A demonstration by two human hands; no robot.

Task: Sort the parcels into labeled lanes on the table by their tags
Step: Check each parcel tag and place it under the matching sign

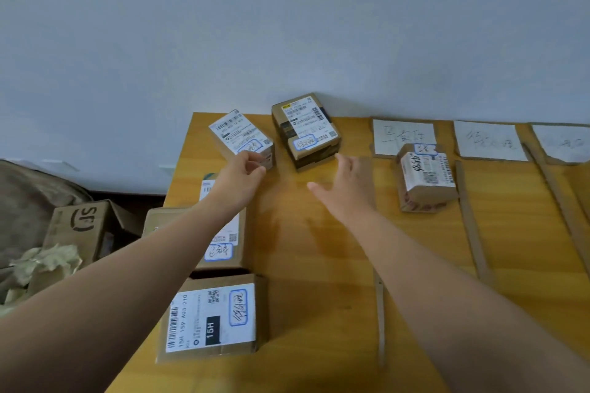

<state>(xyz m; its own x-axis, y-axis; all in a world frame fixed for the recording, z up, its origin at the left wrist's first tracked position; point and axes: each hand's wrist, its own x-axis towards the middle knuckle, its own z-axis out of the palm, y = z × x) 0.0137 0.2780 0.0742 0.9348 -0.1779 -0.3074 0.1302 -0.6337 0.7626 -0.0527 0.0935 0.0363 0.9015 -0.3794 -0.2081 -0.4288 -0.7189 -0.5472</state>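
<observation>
Several taped cardboard parcels with white shipping labels lie on the wooden table (319,265). My left hand (241,174) pinches the near corner of a small tilted parcel (238,134) at the back left. My right hand (349,183) is open, its fingertips reaching the near right corner of a dark-taped parcel (306,129) by the wall. Another parcel (426,177) sits in the first lane below a handwritten lane label (391,135). My left forearm crosses over one parcel (223,246), and a larger parcel (212,319) lies nearest me.
Two more lane labels (490,140) (562,142) lie along the wall to the right. Thin cardboard strips (380,313) (472,223) (557,191) divide the lanes. Left of the table, an open cardboard box (81,226) and crumpled paper (44,265) sit on the floor.
</observation>
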